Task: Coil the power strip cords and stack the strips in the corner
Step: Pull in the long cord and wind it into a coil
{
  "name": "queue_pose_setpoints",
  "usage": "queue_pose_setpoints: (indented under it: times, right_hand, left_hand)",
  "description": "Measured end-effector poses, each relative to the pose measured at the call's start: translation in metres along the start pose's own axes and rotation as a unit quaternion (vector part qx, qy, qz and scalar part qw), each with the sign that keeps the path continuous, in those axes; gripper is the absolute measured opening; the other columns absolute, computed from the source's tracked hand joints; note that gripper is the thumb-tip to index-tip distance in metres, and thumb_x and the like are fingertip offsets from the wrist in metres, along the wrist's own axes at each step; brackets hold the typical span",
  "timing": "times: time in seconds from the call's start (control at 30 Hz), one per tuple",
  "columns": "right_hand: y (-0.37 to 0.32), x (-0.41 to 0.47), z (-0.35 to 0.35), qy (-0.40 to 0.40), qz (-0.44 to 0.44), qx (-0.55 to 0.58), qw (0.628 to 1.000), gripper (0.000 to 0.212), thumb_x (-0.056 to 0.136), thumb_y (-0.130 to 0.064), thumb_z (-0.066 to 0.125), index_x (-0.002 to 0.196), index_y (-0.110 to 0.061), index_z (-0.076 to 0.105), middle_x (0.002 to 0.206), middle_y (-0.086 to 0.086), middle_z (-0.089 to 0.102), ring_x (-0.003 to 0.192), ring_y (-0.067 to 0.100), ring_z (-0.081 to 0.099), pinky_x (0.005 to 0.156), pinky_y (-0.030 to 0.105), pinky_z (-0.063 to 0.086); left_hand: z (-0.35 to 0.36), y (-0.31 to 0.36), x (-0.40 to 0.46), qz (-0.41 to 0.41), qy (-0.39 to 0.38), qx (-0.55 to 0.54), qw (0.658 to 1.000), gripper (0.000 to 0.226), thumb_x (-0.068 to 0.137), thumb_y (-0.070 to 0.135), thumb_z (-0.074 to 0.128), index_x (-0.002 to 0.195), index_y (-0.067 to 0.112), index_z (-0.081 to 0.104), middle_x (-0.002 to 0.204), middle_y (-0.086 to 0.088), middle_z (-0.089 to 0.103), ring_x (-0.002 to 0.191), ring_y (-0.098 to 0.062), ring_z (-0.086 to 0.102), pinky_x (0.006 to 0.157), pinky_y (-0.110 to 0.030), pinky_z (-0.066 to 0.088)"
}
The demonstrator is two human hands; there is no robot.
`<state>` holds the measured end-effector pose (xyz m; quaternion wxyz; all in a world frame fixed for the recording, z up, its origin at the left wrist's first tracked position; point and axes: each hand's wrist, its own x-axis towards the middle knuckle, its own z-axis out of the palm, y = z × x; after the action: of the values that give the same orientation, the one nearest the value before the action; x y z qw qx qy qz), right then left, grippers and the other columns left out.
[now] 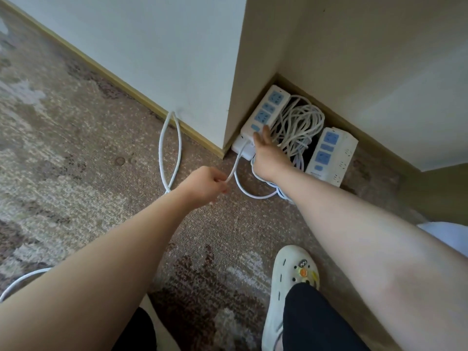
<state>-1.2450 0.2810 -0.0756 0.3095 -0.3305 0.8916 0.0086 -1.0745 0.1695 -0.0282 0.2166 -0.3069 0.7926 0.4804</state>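
Stacking step: the upper power strip [266,110] lies on a lower white strip [241,148] in the corner [277,77] where two walls meet.
Right hand [266,150]: fingers spread and straight, pressing the stack's near end.
Left hand [206,184]: fingers curled, pinching the cord [236,163] that runs from that end.
Coiled cords [296,125]: heaped beside the stack, farther from the wall edge; a third strip [329,155] leans beyond them.
Risk 1: a firm tug could drag the stack out of the corner.
Risk 2: the loose loop [169,148] on the carpet [76,148] may snag or kink.
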Motion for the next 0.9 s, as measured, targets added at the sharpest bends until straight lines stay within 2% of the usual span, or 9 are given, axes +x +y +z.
queue_pose_setpoints:
  times: [0.17,0.23,0.33,0.4,0.47,0.6,0.7,0.8,0.9]
  right_hand:
    - [-0.004,0.007,-0.016,-0.024,0.019,-0.017,0.999,0.086,0.092,0.005,0.041,0.16,-0.021,-0.005,0.164,0.0,-0.027,0.138,0.036,0.042,0.077,0.036,0.05]
    - [-0.006,0.003,-0.026,-0.043,0.017,0.013,0.999,0.083,0.092,0.007,0.038,0.161,-0.02,-0.001,0.165,-0.002,-0.024,0.145,0.033,0.032,0.081,0.034,0.05]
    - [-0.013,-0.021,-0.032,-0.01,-0.011,0.074,0.997,0.069,0.095,0.005,0.036,0.158,-0.019,0.025,0.168,-0.004,0.008,0.149,0.025,0.026,0.107,0.036,0.042]
    - [-0.019,-0.044,-0.025,0.055,-0.047,0.133,0.989,0.054,0.096,0.003,0.038,0.144,-0.021,0.05,0.156,-0.001,0.04,0.133,0.024,0.048,0.095,0.031,0.042]
    - [-0.024,-0.066,-0.018,0.066,-0.092,0.2,0.973,0.046,0.098,-0.002,0.042,0.135,-0.023,0.06,0.146,-0.002,0.053,0.117,0.02,0.057,0.087,0.025,0.038]
    - [-0.032,-0.081,-0.012,-0.01,-0.142,0.228,0.963,0.032,0.1,-0.018,0.056,0.131,-0.028,0.061,0.134,-0.007,0.058,0.111,0.012,0.057,0.095,0.029,0.045]
    - [-0.037,-0.077,-0.02,0.019,-0.123,0.203,0.971,0.012,0.1,-0.029,0.056,0.105,-0.022,0.066,0.105,-0.003,0.064,0.095,0.017,0.06,0.085,0.039,0.049]
    - [-0.04,-0.074,-0.03,0.054,-0.101,0.183,0.976,0.014,0.101,-0.03,0.055,0.093,-0.022,0.063,0.086,0.0,0.062,0.079,0.02,0.058,0.071,0.037,0.045]
    - [-0.046,-0.076,-0.038,0.058,-0.085,0.19,0.976,0.015,0.102,-0.03,0.054,0.093,-0.022,0.064,0.078,-0.001,0.059,0.07,0.019,0.054,0.061,0.034,0.039]
  left_hand:
    - [-0.012,-0.01,-0.007,-0.021,0.014,0.183,0.983,0.021,0.096,0.027,0.048,0.091,0.022,0.067,0.08,-0.001,0.069,0.07,-0.02,0.067,0.06,-0.035,0.056]
    - [-0.019,-0.01,-0.01,-0.006,0.032,0.196,0.98,0.022,0.098,0.025,0.046,0.091,0.021,0.067,0.079,0.0,0.066,0.067,-0.02,0.063,0.058,-0.034,0.054]
    - [-0.027,-0.004,-0.012,0.013,0.033,0.157,0.987,0.022,0.098,0.025,0.049,0.089,0.019,0.067,0.079,0.001,0.067,0.066,-0.02,0.063,0.06,-0.034,0.054]
    - [-0.031,0.002,-0.014,0.021,0.043,0.136,0.99,0.022,0.098,0.027,0.052,0.083,0.021,0.067,0.078,0.002,0.069,0.069,-0.021,0.066,0.065,-0.036,0.057]
    - [-0.033,0.007,-0.018,0.035,0.066,0.113,0.991,0.024,0.096,0.029,0.055,0.077,0.023,0.067,0.074,0.004,0.069,0.068,-0.02,0.067,0.065,-0.038,0.059]
    - [-0.037,0.02,-0.027,0.079,0.091,0.087,0.989,0.027,0.093,0.037,0.06,0.07,0.024,0.066,0.067,0.007,0.067,0.063,-0.016,0.065,0.061,-0.033,0.054]
    - [-0.046,0.022,-0.034,0.103,0.083,0.141,0.981,0.027,0.094,0.042,0.055,0.077,0.023,0.064,0.071,0.006,0.065,0.064,-0.015,0.062,0.059,-0.032,0.05]
    - [-0.06,0.013,-0.045,0.119,0.075,0.258,0.956,0.024,0.097,0.041,0.046,0.082,0.025,0.056,0.07,0.006,0.057,0.066,-0.017,0.057,0.054,-0.031,0.041]
    - [-0.079,-0.002,-0.058,0.093,0.087,0.367,0.922,0.025,0.101,0.039,0.038,0.092,0.025,0.057,0.085,0.002,0.062,0.085,-0.025,0.057,0.076,-0.038,0.047]
